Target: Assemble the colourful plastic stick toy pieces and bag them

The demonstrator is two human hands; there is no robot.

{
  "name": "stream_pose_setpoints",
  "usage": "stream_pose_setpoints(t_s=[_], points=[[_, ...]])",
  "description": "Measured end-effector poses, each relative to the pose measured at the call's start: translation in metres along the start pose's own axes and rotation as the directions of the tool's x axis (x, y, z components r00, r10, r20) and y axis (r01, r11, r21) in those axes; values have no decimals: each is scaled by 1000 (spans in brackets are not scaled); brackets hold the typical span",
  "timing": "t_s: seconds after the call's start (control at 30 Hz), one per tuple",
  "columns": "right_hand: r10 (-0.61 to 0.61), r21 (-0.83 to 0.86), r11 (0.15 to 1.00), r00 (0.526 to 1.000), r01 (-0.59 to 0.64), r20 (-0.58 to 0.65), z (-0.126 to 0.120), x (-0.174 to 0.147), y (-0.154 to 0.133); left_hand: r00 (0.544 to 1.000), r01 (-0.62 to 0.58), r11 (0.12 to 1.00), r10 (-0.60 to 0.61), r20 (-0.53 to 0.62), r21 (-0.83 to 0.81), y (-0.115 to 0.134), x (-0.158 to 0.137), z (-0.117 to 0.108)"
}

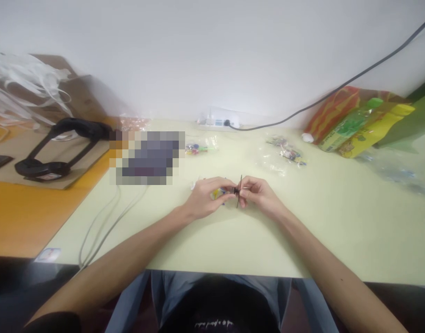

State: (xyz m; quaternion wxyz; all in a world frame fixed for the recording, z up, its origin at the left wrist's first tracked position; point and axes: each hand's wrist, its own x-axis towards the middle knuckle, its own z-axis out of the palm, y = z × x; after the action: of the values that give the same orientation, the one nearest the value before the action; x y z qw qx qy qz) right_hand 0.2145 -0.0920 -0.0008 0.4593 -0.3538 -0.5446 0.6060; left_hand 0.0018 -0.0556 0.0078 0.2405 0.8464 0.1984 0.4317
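Note:
Over the pale table my hands meet, fingertips almost touching. My left hand (208, 198) pinches a small black piece (235, 190) between thumb and fingers. From the other side, my right hand (260, 196) has its thumb and fingers closed on a thin black strip (240, 181), which stands roughly upright against the small piece. Its exact kind is too small to make out. Beneath and behind my left hand lie small coloured pieces (215, 193), yellow, blue and white, partly hidden by the fingers.
A blurred-out dark tablet-like object (150, 157) lies at left, with cables. Bagged small colourful parts (196, 149) and more bags (290, 153) lie behind. A power strip (217, 121), a green bottle (351, 122) and a yellow packet (375, 129) stand near the wall. A black headset-like frame (61, 148) rests on cardboard.

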Motion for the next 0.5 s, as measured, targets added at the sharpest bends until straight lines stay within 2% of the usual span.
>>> stream_pose_setpoints(t_s=[0.27, 0.5], points=[[-4, -53, 999, 1000, 3, -15, 0, -2, -3, 998, 33, 998, -31, 46, -49, 2, 2, -3], [7, 2, 1000, 1000, -7, 0, 0, -2, -1, 1000, -15, 999, 16, 24, -49, 2, 2, -2]])
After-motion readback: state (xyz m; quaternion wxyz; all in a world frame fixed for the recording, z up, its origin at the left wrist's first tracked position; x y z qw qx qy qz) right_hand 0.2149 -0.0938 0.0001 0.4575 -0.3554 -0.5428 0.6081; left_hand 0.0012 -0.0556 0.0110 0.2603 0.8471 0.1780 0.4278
